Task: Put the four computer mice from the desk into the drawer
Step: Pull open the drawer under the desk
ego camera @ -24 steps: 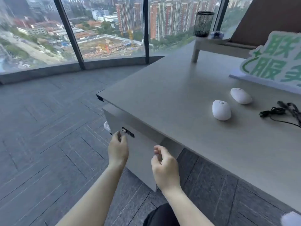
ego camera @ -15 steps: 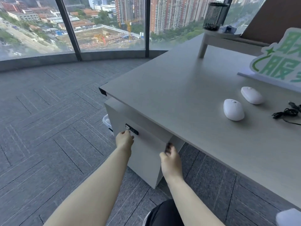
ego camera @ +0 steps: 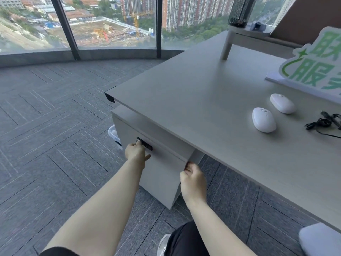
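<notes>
Mice point(ego camera: 263, 119) point(ego camera: 282, 103) lie lengthwise, scroll wheels pointing away

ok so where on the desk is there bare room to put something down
The desk is bare from its left corner across to the two white mice, and along the near edge below them. It is crowded at the right: mice, black cable, green sign. Both hands are down at the drawer.

Both forearms are bare, with a black sleeve point(ego camera: 55, 253) edge at the left arm, black trousers point(ego camera: 186, 239) and a white shoe point(ego camera: 163, 243).
</notes>
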The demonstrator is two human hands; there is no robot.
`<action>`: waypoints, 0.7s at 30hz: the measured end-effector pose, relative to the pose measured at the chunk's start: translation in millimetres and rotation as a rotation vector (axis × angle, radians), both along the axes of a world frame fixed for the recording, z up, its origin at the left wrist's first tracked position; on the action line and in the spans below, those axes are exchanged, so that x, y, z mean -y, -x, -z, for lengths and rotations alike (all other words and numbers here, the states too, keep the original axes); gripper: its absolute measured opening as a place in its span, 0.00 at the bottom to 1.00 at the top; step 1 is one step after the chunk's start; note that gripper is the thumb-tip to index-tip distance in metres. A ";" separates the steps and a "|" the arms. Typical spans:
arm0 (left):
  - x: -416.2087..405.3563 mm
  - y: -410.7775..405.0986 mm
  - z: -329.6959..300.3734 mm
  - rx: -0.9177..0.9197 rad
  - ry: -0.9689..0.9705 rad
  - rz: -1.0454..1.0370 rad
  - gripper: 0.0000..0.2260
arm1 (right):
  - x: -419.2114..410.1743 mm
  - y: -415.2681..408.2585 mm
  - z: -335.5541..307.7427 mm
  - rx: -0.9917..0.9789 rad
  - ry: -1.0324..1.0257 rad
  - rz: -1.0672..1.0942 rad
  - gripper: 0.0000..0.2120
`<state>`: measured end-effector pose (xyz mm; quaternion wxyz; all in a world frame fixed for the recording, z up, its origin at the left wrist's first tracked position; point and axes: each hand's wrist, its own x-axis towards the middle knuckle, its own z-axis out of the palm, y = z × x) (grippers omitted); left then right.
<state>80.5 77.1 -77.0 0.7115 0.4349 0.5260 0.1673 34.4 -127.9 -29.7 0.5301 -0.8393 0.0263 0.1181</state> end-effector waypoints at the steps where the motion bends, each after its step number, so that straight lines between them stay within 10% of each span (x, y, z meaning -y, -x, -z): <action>1: -0.2 4.4 0.4 0.011 0.005 -0.006 0.09 | 1.6 2.7 -2.3 0.015 0.007 -0.024 0.08; 21: -16.4 247.5 -8.0 0.034 -0.010 -0.209 0.04 | -5.8 137.9 9.6 -0.175 -0.078 -0.757 0.13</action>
